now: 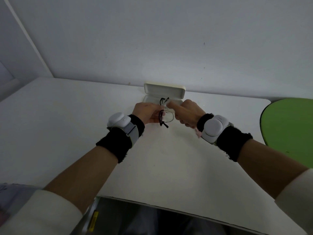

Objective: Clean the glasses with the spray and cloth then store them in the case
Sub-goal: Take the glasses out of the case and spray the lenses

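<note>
Black-framed glasses (164, 116) with thin metal rims hang between my two hands above the white table (67, 133). My left hand (147, 112) grips the frame from the left. My right hand (187, 112) pinches the frame's upper part from the right; something pale shows at its fingertips, but I cannot tell what it is. Just behind the hands a white glasses case (165, 92) stands open against the wall, its lid raised. The hands hide most of the case's lower half. No spray bottle is in view.
A green rounded surface (291, 126) lies at the table's right end. The grey wall (152, 48) rises right behind the case. The table's front edge runs across the bottom, with a dark gap below it.
</note>
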